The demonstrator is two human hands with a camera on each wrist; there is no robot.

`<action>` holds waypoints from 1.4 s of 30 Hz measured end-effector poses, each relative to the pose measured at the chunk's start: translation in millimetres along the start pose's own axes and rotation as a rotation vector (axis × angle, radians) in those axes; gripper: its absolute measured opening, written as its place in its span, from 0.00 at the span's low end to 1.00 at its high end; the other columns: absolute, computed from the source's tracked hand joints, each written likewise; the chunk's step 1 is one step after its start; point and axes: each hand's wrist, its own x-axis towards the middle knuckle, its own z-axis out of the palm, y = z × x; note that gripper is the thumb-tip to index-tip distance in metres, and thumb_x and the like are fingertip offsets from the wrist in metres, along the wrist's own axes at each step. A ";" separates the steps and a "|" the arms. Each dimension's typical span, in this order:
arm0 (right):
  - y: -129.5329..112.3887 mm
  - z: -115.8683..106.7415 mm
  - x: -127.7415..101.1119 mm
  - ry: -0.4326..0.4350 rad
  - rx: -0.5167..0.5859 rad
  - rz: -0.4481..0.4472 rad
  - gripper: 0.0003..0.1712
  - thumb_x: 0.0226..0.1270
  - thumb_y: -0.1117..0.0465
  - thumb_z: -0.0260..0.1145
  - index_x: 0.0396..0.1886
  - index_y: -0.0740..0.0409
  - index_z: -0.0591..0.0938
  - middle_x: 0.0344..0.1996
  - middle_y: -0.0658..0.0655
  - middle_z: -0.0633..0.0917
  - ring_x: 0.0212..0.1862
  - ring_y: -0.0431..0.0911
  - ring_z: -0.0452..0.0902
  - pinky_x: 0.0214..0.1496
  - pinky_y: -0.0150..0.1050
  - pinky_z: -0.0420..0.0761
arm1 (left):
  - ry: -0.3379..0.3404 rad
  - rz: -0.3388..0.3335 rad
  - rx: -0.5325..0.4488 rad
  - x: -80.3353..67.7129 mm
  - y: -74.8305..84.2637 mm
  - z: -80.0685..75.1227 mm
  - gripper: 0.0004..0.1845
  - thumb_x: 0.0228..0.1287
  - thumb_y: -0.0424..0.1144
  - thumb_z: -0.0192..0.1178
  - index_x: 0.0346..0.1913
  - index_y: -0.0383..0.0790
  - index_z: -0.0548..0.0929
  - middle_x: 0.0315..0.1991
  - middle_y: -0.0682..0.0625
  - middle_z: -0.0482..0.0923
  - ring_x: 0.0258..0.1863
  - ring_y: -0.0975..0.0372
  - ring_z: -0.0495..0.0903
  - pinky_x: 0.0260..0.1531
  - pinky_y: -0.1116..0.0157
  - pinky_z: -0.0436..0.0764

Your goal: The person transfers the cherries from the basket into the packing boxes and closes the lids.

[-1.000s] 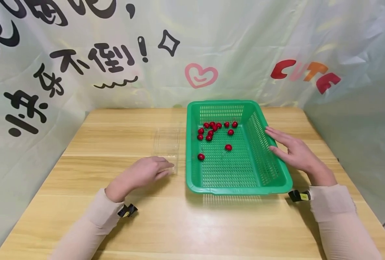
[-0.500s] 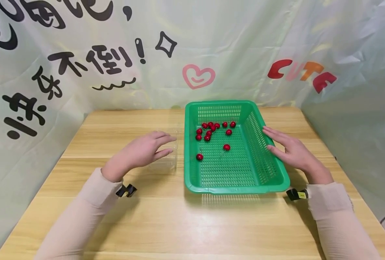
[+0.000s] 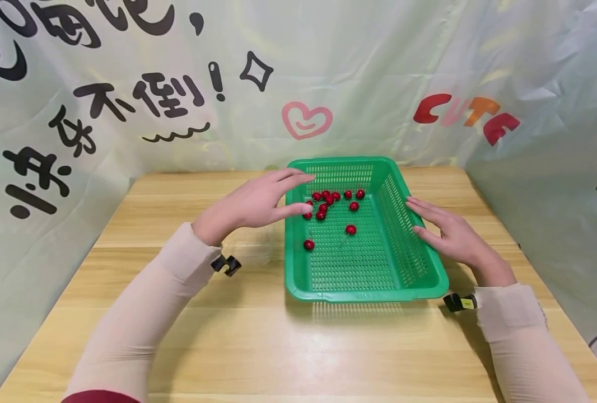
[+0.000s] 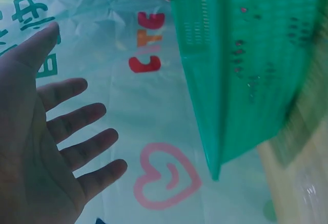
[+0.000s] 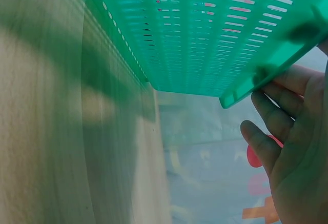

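Holding left hand [image 3: 260, 202] uncurled, empty, near likely light, slippery cherries [image 3: 321, 215], best side-pinched; touching basket [image 3: 369, 295] with straight-fingered right hand [image 3: 456, 238].

Monitoring remotely through the right wrist camera, I have the slotted outer wall of the green basket [image 5: 192, 44] close by. At the basket's rim I see the right hand [image 5: 302, 131], upper fingers touching the edge, another finger just apart from it. Through the basket's slots I catch red spots [image 5: 158, 1], too small for me to identify. Beneath the basket runs a wood-grained table [image 5: 46, 172], streaked with shadow. Beyond the basket hangs a pale sheet [image 5: 197, 175] bearing a red shape [image 5: 254, 157] and an orange shape [image 5: 264, 212].
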 end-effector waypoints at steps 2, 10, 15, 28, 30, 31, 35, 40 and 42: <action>0.0 -0.3 -0.1 0.001 -0.004 -0.002 0.36 0.68 0.58 0.64 0.74 0.54 0.65 0.72 0.59 0.64 0.70 0.63 0.59 0.59 0.70 0.63 | 0.009 -0.001 -0.013 10.3 3.4 -1.5 0.38 0.69 0.66 0.47 0.75 0.50 0.62 0.71 0.50 0.62 0.69 0.55 0.62 0.67 0.54 0.61; 0.3 -0.2 -0.3 0.008 -0.003 -0.005 0.36 0.68 0.58 0.64 0.74 0.54 0.65 0.72 0.59 0.64 0.70 0.63 0.59 0.59 0.71 0.63 | 0.002 -0.022 -0.063 49.7 17.2 -5.7 0.38 0.70 0.67 0.43 0.75 0.51 0.61 0.72 0.51 0.61 0.70 0.59 0.60 0.68 0.58 0.60; 0.2 2.5 1.3 0.005 0.003 -0.011 0.35 0.69 0.58 0.64 0.74 0.54 0.65 0.73 0.58 0.64 0.71 0.63 0.58 0.59 0.70 0.63 | -0.021 -0.076 -0.095 69.8 26.2 -5.4 0.38 0.70 0.68 0.41 0.76 0.52 0.59 0.73 0.53 0.58 0.72 0.61 0.57 0.69 0.59 0.58; -0.4 0.1 0.2 0.001 0.016 0.011 0.35 0.69 0.58 0.64 0.74 0.54 0.65 0.72 0.58 0.64 0.71 0.63 0.59 0.58 0.71 0.63 | -0.064 -0.144 -0.228 116.4 37.4 25.2 0.39 0.69 0.70 0.38 0.76 0.53 0.58 0.73 0.57 0.60 0.71 0.64 0.57 0.68 0.61 0.59; 0.0 0.1 -0.1 0.002 0.019 0.007 0.35 0.69 0.58 0.64 0.74 0.54 0.65 0.72 0.58 0.64 0.71 0.63 0.58 0.59 0.71 0.63 | -0.078 -0.160 -0.245 122.4 37.5 34.0 0.40 0.68 0.71 0.38 0.76 0.53 0.59 0.72 0.57 0.60 0.71 0.64 0.59 0.67 0.60 0.60; 0.2 0.2 -0.2 0.003 0.018 0.006 0.35 0.69 0.58 0.64 0.74 0.54 0.65 0.72 0.58 0.64 0.71 0.63 0.58 0.59 0.71 0.63 | -0.087 -0.167 -0.250 125.4 37.5 38.6 0.40 0.69 0.71 0.37 0.76 0.53 0.59 0.72 0.57 0.61 0.70 0.64 0.59 0.67 0.60 0.60; 0.8 0.9 -0.9 0.003 0.013 0.001 0.35 0.69 0.58 0.64 0.74 0.54 0.65 0.72 0.58 0.64 0.71 0.63 0.58 0.59 0.70 0.63 | -0.119 -0.181 -0.238 134.6 37.2 56.5 0.39 0.69 0.70 0.37 0.75 0.50 0.60 0.73 0.56 0.60 0.71 0.62 0.59 0.68 0.60 0.60; -0.2 0.7 -0.3 0.001 0.009 0.005 0.35 0.69 0.58 0.63 0.74 0.54 0.65 0.72 0.58 0.64 0.71 0.63 0.58 0.59 0.71 0.63 | -0.155 -0.191 -0.229 139.9 35.2 74.5 0.38 0.70 0.68 0.39 0.75 0.48 0.61 0.73 0.54 0.61 0.71 0.61 0.59 0.67 0.60 0.61; -0.7 1.0 0.0 0.002 0.010 0.007 0.35 0.69 0.58 0.63 0.74 0.54 0.65 0.72 0.59 0.64 0.71 0.63 0.58 0.59 0.71 0.63 | -0.170 -0.200 -0.241 140.8 33.1 80.8 0.38 0.70 0.68 0.40 0.75 0.48 0.61 0.72 0.54 0.62 0.70 0.61 0.61 0.66 0.60 0.63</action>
